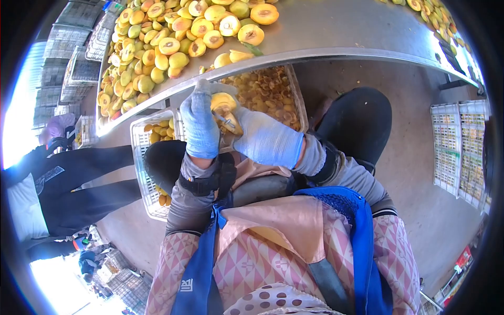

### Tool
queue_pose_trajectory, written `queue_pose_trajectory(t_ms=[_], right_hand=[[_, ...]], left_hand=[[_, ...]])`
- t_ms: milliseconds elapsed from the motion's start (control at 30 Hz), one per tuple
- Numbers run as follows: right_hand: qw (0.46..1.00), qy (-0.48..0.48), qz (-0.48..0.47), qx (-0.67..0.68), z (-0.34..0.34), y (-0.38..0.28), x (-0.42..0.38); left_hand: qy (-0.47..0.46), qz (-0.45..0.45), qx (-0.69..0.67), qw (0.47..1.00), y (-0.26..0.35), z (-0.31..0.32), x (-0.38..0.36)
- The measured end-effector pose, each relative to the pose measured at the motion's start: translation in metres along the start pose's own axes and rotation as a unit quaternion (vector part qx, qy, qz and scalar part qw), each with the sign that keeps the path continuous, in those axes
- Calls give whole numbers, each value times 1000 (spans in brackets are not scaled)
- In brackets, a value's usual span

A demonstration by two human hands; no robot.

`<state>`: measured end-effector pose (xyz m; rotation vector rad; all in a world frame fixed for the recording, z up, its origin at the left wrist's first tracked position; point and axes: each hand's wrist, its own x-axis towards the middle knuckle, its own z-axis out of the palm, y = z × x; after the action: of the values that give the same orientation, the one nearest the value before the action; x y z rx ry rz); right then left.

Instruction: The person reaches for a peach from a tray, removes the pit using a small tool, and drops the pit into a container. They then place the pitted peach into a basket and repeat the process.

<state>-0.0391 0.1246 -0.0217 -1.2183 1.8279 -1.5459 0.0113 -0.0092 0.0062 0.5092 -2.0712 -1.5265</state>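
Both of my hands wear pale blue knit gloves and meet in front of the table edge. My left hand (200, 123) is closed at one side of a yellow peach half (223, 103), its fingers pointing up. My right hand (270, 137) is closed around the other side, where a small metal pitting tool (228, 123) shows against the fruit's cut face. The tool's handle is hidden in the right glove. Just beyond my hands, under the table edge, is a crate (297, 97) of brownish-orange fruit scraps.
A metal table (325, 31) holds a heap of cut peaches (168, 47). A white crate (137, 157) with peach halves stands by my left knee. Another person's dark-trousered legs (94, 194) are at left. Stacked white crates (459, 147) stand at right.
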Motion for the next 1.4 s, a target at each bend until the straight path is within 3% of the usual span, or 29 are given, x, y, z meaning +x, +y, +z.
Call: queue_pose_trajectory(t_ms=[33,133,233,400,467,533,633,733,767,800,833,933,1033,1200,1333,1400], right_hand=[[998,-7,64,-28,-1,-3,-2],[993,-37,92,-64,-6,-7,-2],[993,-3,-25,111,10,14,4],[988,-15,-112,101,6,11,5],[986,-57,-38,150,-3,3,4],[941,-151,149,263,-18,-14,3],[870,-212,225,385,-30,-18,4],[881,-207,281,320,-29,-21,8],[957,-108,183,199,-21,-14,7],[994,-4,78,70,-7,-3,2],[993,101,-31,-61,3,7,-2],[994,38,39,-94,-3,-4,-2],[967,44,-27,248,7,14,6],[971,-44,27,232,-24,-10,7],[976,-58,70,199,-22,-12,7],[999,1,33,4,-16,-8,2]], left_hand=[[-18,-26,-16,999,3,1,1],[-4,17,63,998,-1,0,0],[13,-4,3,1000,1,1,-4],[18,41,35,998,-5,-2,-5],[19,84,79,993,-5,-3,-6],[25,119,131,984,-5,-3,-8],[5,108,73,991,-5,-4,-6],[12,93,35,995,-11,-7,-4],[20,80,27,996,-11,-8,-3],[34,49,16,998,-11,-9,-2],[49,18,4,999,-11,-10,-2],[45,127,148,980,-23,-16,1],[12,89,126,988,-8,-14,-2],[20,146,114,983,-21,-15,-3],[26,23,23,999,-7,-12,-3],[24,-51,-112,992,-13,-8,-2]])
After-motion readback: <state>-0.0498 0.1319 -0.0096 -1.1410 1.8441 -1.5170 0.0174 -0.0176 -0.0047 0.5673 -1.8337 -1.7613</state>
